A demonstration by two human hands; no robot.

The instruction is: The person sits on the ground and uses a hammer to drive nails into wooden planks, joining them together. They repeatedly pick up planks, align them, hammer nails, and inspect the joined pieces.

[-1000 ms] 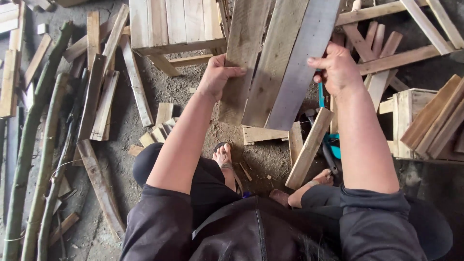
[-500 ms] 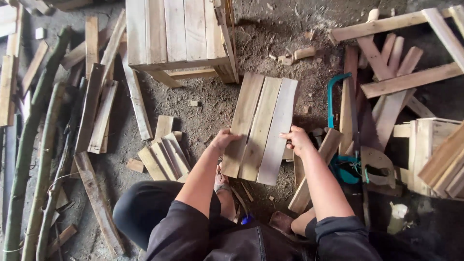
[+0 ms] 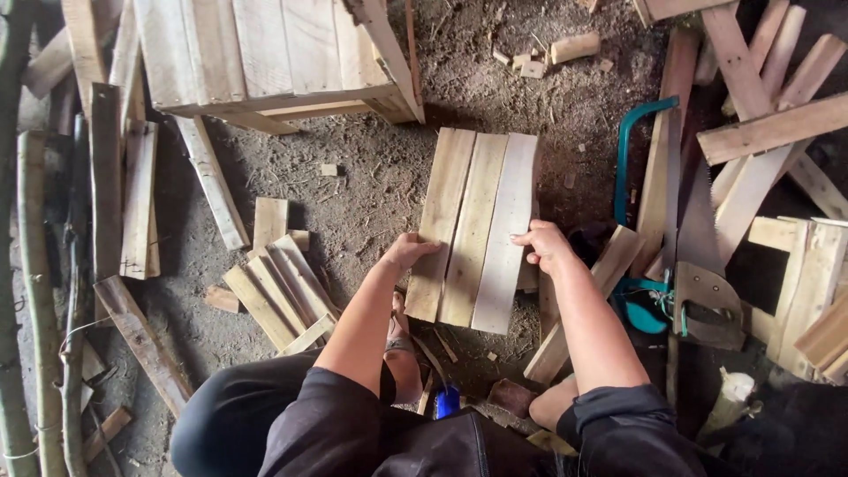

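A panel of three pale wooden slats [image 3: 477, 225] lies flat on the dirt ground in front of me. My left hand [image 3: 408, 252] presses against its left edge and my right hand [image 3: 543, 247] grips its right edge. I sit low with my knees spread, a bare foot [image 3: 402, 349] under the panel's near end. A wooden crate [image 3: 265, 53] stands just beyond the panel, to the upper left.
A teal-framed hand saw [image 3: 645, 291] and a flat saw blade [image 3: 702, 265] lie right of the panel among loose planks [image 3: 760, 132]. A fan of short slats [image 3: 278, 291] rests at left, long boards and poles [image 3: 35, 265] farther left. A half-built crate [image 3: 808, 291] sits at right.
The slat panel, held up close to my face a second ago, has come down flat onto the ground. Both hands stayed on its sides.
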